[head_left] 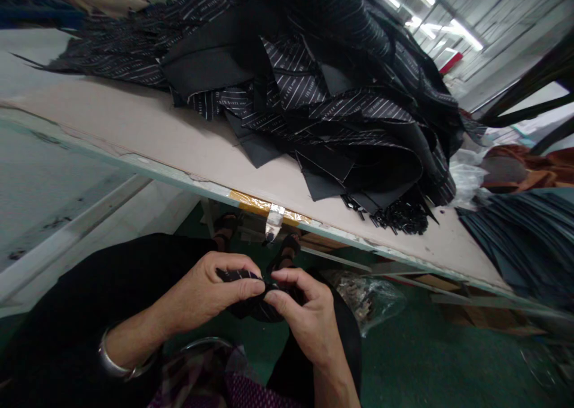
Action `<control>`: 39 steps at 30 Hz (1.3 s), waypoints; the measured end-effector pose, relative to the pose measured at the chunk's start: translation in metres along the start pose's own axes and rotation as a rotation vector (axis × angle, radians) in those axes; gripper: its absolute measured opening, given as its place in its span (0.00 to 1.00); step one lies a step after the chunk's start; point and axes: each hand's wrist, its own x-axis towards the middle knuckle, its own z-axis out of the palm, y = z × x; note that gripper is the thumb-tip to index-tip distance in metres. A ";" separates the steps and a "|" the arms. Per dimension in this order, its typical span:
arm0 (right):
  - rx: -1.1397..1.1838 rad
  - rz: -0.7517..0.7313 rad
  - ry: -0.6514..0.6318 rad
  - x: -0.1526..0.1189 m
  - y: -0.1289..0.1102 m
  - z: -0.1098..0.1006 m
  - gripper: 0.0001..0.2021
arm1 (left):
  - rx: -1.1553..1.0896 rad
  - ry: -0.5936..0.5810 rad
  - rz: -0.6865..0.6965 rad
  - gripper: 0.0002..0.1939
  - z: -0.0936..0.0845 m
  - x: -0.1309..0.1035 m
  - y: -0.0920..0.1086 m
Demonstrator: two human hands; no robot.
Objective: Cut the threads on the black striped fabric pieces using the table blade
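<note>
We have two hands at work, both closed in a pinch on one small dark striped cloth piece (pixel 235 274): our left hand (pixel 210 287) grips its left end, and our right hand (pixel 307 312) grips its right end, thumbs nearly meeting. The piece is above our lap, on the near side of the table (pixel 179 139). One silver bracelet (pixel 112 363) rings our left wrist. Just beyond our hands we see two sandalled feet (pixel 287 249), with one clear plastic bag (pixel 381 300) on the floor to the right. On the table's near edge are one strip of yellow tape (pixel 246 203) and one silvery strip (pixel 274 219) crossing it. Farther in lies one big pile of black striped cloth (pixel 296 85), its layers too tangled for us to count. At its near right sits one heap of small black pieces (pixel 403 216), too many to count. Far right, we have one stack of dark panels (pixel 524 234).
</note>
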 end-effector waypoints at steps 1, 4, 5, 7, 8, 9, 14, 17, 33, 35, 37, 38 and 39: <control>-0.008 -0.011 -0.025 0.000 0.001 -0.001 0.04 | -0.015 0.000 -0.016 0.12 0.000 0.000 0.000; -0.030 -0.079 -0.044 0.001 0.001 0.000 0.01 | -0.062 0.000 -0.060 0.12 0.000 0.000 0.001; -0.043 -0.120 -0.037 0.001 0.001 0.001 0.01 | -0.076 0.002 -0.069 0.12 0.000 0.000 0.002; -0.088 -0.232 -0.013 0.001 0.001 0.003 0.02 | -0.109 0.015 -0.096 0.14 0.001 0.000 0.002; -0.121 -0.302 0.002 0.002 0.000 0.004 0.03 | -0.140 0.026 -0.119 0.14 0.003 0.001 0.002; -0.163 -0.379 0.018 0.002 -0.001 0.005 0.03 | -0.182 0.043 -0.150 0.15 0.004 0.002 0.002; -0.373 -0.749 0.010 0.000 -0.007 0.008 0.05 | -0.450 0.196 -0.290 0.18 0.010 0.007 -0.004; -0.357 -0.723 0.057 -0.001 -0.009 0.010 0.06 | -0.476 0.202 -0.288 0.19 0.009 0.007 -0.005; 0.356 0.166 -0.001 0.004 0.018 0.018 0.10 | -0.631 0.202 -0.209 0.18 0.012 0.008 0.003; 0.336 0.036 0.066 0.002 0.015 0.025 0.04 | -0.661 0.240 -0.219 0.19 0.011 0.008 0.003; 0.391 0.004 0.121 0.002 0.014 0.031 0.04 | -0.711 0.259 -0.244 0.20 0.010 0.008 0.004; 0.468 0.048 0.155 0.004 0.014 0.033 0.06 | -0.733 0.256 -0.260 0.20 0.009 0.008 0.004; 0.570 0.125 0.198 0.006 0.013 0.035 0.08 | -0.747 0.251 -0.266 0.21 0.008 0.008 0.005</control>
